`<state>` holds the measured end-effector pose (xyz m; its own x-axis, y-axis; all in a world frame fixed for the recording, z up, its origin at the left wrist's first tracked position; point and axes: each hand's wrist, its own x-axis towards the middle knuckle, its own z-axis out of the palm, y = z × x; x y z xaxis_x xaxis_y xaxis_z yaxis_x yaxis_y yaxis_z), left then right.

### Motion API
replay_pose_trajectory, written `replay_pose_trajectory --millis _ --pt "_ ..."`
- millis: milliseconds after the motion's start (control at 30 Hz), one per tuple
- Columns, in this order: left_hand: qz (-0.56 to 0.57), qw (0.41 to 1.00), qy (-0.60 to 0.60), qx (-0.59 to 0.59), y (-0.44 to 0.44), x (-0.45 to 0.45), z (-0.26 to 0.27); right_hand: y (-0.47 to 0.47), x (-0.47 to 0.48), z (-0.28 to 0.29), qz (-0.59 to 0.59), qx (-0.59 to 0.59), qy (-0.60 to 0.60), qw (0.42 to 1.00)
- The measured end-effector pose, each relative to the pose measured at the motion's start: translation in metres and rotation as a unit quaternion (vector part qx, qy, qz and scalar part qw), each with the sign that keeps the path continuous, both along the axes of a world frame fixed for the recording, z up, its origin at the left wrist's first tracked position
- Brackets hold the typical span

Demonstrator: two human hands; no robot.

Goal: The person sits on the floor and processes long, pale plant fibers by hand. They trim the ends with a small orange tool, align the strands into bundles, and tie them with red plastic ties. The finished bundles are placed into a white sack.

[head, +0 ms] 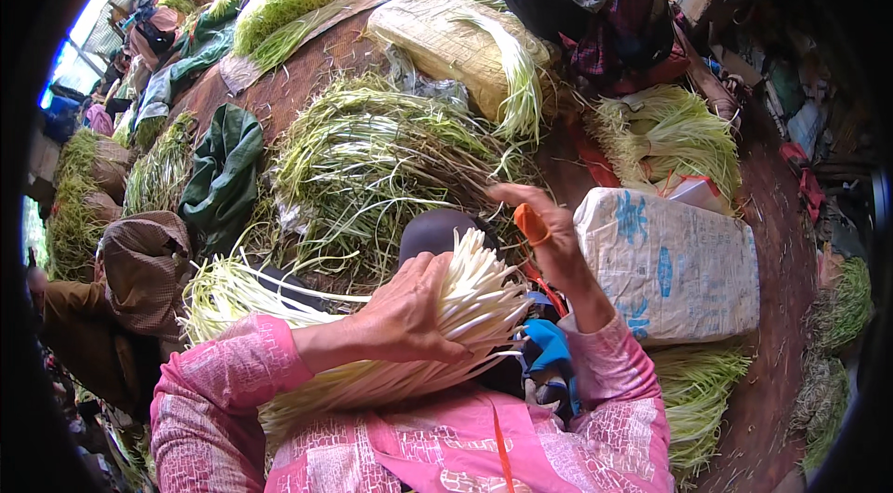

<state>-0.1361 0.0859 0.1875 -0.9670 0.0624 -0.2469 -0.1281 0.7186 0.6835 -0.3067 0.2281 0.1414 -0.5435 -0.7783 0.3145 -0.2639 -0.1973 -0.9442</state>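
Observation:
A thick bundle of blanched chive-like stems (481,291) lies across my lap, white cut ends to the right and pale yellow leaves (230,291) to the left. My left hand (411,315) clasps the bundle from above near the white ends, thumb towards me. Just right of those ends, my right hand (554,235) is raised with fingers apart and holds nothing. An orange finger cover (531,224) sits on one of its digits. Red strips (548,287) hang below it, beside a blue cloth (548,343). A large heap of untrimmed stems (391,165) lies beyond my knee (439,235).
To my right stands a white woven sack block (670,266) bearing blue writing, with pale stems (698,395) nearer me. Ahead, a yellowish wrapped block (453,46) carries loose stems (513,67). One person (614,4) sits beyond it; another (132,298) is close on my left, near a green cloth (227,172).

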Motion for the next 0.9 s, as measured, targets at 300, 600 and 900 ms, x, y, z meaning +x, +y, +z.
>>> replay_pose_trajectory --millis 300,600,900 --pt "0.011 1.0 -0.008 -0.01 0.004 -0.001 0.004 0.047 0.03 0.003 -0.052 0.106 0.095 0.988" --pt "0.021 0.998 0.036 -0.037 0.01 -0.003 -0.003 0.075 -0.055 0.002 -0.324 0.276 0.287 0.858" --pt "-0.034 0.988 0.153 0.017 0.003 0.009 -0.023 -0.005 0.067 0.035 0.044 0.149 0.47 0.869"
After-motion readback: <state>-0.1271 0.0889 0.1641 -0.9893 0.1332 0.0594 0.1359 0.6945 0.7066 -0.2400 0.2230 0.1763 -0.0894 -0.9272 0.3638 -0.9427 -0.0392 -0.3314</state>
